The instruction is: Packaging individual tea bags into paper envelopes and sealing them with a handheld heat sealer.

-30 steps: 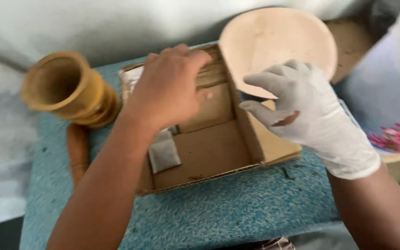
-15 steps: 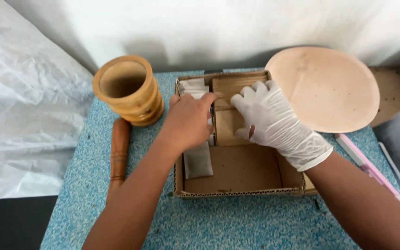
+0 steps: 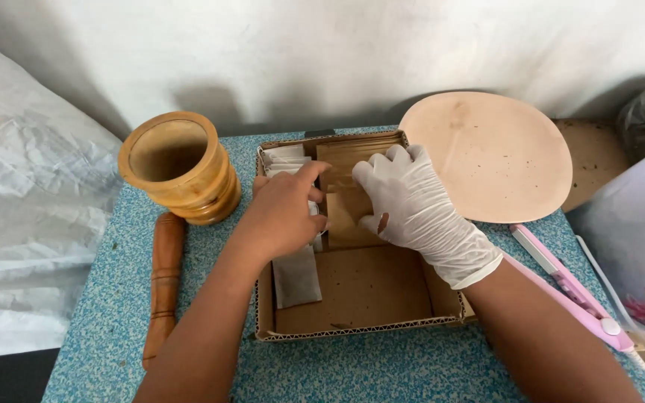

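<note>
Both hands are inside the shallow cardboard box (image 3: 360,298), which sits in the middle of the blue speckled desk (image 3: 382,369). The bare left hand (image 3: 281,213) is loosely curled over the back left part of the box, its fingertips on the small pale packets (image 3: 284,158) lined up there; whether it has pinched one cannot be told. The gloved right hand (image 3: 404,201) lies just beside it toward the back middle of the box, fingers bent and pressing on the stack of brown paper sleeves (image 3: 352,153), thumb tucked at a sleeve edge; it seems to rest on them more than grip them. One grey packet (image 3: 296,276) lies flat on the box floor, nearer the front left corner. A wooden mortar (image 3: 177,168) stands left of the box, with the wooden pestle (image 3: 164,280) lying on the desk just in front of it. A round pinkish plate (image 3: 494,157) sits right of the box at the back, and a slim pink tool (image 3: 569,291) lies right of the box toward the front. For sorting such thin pieces, it would likely go best to steady the stack with one hand and peel off a single piece by its edge with the other, keeping the rows upright.
</note>
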